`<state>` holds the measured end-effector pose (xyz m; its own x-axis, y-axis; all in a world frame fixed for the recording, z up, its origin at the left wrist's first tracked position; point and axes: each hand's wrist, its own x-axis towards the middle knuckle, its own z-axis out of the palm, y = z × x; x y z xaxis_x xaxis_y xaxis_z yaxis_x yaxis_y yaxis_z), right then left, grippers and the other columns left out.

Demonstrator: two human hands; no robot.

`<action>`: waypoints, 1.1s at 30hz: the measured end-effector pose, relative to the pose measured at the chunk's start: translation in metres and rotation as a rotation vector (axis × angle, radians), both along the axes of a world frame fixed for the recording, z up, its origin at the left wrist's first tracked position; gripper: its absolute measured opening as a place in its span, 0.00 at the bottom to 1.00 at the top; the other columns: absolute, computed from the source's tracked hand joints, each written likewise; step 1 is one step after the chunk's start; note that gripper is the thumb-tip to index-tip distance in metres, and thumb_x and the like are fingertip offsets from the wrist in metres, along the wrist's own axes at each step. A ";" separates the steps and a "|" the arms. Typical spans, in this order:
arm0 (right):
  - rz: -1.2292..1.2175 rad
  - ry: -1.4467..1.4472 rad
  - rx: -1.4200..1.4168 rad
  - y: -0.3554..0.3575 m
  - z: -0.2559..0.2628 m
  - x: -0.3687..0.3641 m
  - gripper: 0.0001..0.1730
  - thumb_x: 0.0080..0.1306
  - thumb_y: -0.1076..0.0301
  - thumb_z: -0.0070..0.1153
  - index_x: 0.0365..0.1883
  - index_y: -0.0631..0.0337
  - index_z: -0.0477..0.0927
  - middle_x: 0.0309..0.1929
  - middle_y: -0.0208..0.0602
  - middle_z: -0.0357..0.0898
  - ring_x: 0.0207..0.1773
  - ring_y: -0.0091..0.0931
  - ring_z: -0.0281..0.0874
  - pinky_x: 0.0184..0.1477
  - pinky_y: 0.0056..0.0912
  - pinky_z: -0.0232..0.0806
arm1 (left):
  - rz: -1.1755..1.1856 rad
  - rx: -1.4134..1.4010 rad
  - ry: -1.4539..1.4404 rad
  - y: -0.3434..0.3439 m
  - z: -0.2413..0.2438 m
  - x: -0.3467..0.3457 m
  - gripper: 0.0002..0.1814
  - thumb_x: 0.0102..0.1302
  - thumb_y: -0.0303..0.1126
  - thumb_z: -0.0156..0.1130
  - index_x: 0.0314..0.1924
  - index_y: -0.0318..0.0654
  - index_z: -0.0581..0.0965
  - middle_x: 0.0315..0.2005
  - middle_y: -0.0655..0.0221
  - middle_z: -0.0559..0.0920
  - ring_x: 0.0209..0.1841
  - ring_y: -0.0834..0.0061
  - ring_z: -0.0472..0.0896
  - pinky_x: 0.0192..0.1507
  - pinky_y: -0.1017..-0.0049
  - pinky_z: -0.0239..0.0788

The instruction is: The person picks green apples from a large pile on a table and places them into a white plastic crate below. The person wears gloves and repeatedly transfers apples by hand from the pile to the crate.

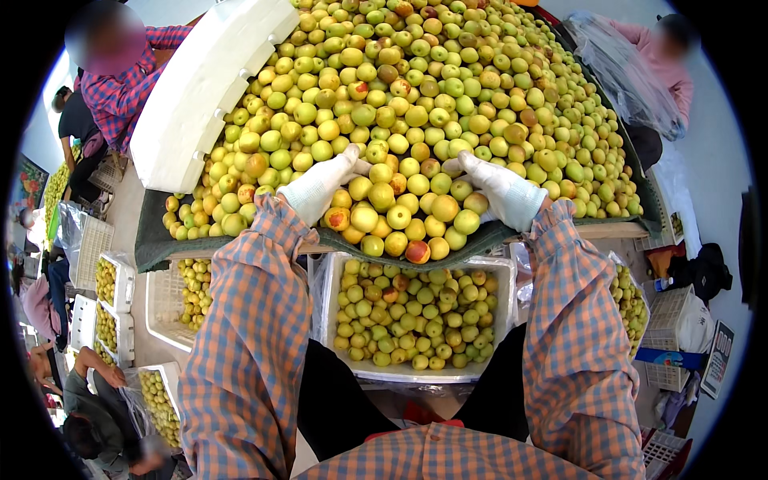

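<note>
A large heap of yellow-green fruits [414,114], probably jujubes, some with red or brown patches, lies on a table lined with dark green cloth [360,251]. At the heap's near edge, my left hand [327,180] in a white glove rests against the fruits with its thumb up. My right hand [495,186], gloved alike, mirrors it on the other side. Between them the cloth sags under a cluster of fruits. Fruits partly hide the fingers of both hands. Directly below the sagging edge stands a white foam box [414,373] holding many of the same fruits.
A white foam lid or box [192,90] stands along the heap's left side. A plastic crate [165,306] with fruits is at lower left, another box of fruits [630,306] at right. Co-workers sit at upper left [129,84], upper right [678,84] and lower left [96,408].
</note>
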<state>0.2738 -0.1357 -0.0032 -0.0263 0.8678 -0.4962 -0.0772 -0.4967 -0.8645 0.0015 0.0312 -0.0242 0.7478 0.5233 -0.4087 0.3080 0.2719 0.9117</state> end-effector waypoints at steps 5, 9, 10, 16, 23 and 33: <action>0.012 0.197 0.024 0.016 -0.007 -0.020 0.43 0.70 0.37 0.56 0.72 0.57 0.63 0.70 0.41 0.67 0.67 0.32 0.73 0.63 0.38 0.73 | -0.042 -0.018 -0.021 -0.014 0.009 0.016 0.43 0.77 0.64 0.41 0.69 0.26 0.66 0.69 0.49 0.66 0.76 0.61 0.57 0.76 0.64 0.49; 0.005 0.352 -0.010 0.016 0.000 -0.030 0.36 0.75 0.42 0.51 0.70 0.60 0.66 0.67 0.43 0.71 0.67 0.32 0.74 0.66 0.39 0.72 | -0.055 -0.196 -0.012 -0.023 0.014 0.023 0.44 0.74 0.67 0.44 0.70 0.32 0.66 0.68 0.56 0.69 0.70 0.65 0.69 0.70 0.64 0.64; 0.024 0.381 -0.005 0.015 0.001 -0.032 0.37 0.74 0.42 0.51 0.70 0.60 0.66 0.68 0.44 0.71 0.66 0.32 0.74 0.67 0.38 0.71 | -0.055 -0.212 -0.044 -0.029 0.018 0.024 0.42 0.73 0.65 0.49 0.71 0.37 0.66 0.66 0.59 0.73 0.65 0.68 0.76 0.64 0.65 0.71; 0.136 0.336 -0.008 0.011 0.001 -0.029 0.40 0.73 0.39 0.51 0.70 0.63 0.66 0.69 0.48 0.70 0.66 0.33 0.74 0.67 0.35 0.71 | -0.185 -0.210 -0.241 -0.052 0.026 0.028 0.38 0.74 0.56 0.56 0.70 0.32 0.66 0.64 0.57 0.75 0.62 0.67 0.78 0.63 0.67 0.74; 0.314 0.338 0.169 0.003 0.003 -0.029 0.36 0.75 0.43 0.51 0.69 0.62 0.68 0.66 0.42 0.72 0.67 0.30 0.72 0.69 0.35 0.65 | -0.189 0.050 -0.269 -0.062 0.019 0.019 0.36 0.71 0.52 0.59 0.67 0.29 0.69 0.59 0.60 0.77 0.61 0.71 0.76 0.64 0.70 0.68; 0.458 -0.319 0.474 -0.042 0.026 -0.049 0.26 0.65 0.61 0.66 0.60 0.55 0.75 0.53 0.38 0.80 0.57 0.30 0.77 0.61 0.34 0.69 | -0.179 0.608 -0.191 -0.111 0.021 0.007 0.36 0.53 0.43 0.77 0.59 0.35 0.74 0.52 0.59 0.79 0.56 0.66 0.79 0.58 0.69 0.71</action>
